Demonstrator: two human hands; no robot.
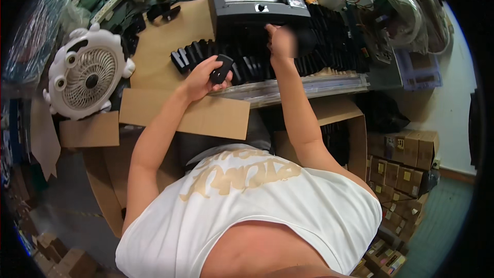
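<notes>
Black machine (pixel 260 7) at twelve o'clock on my surface (pixel 159 41) meets my right hand (pixel 281 42); whether that grip is closed I cannot tell. Brown cartons with yellow square labels (pixel 399 172) stack at four o'clock. My left hand (pixel 203 78) wraps a small black piece (pixel 221 69), which looks light, stiff, smooth; best pinched by its edges.

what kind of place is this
Probably a small workshop or packing bench. A black machine stands on the cluttered table above rows of small black parts; stacked cartons sit on the floor. The left hand holds one black part.
</notes>
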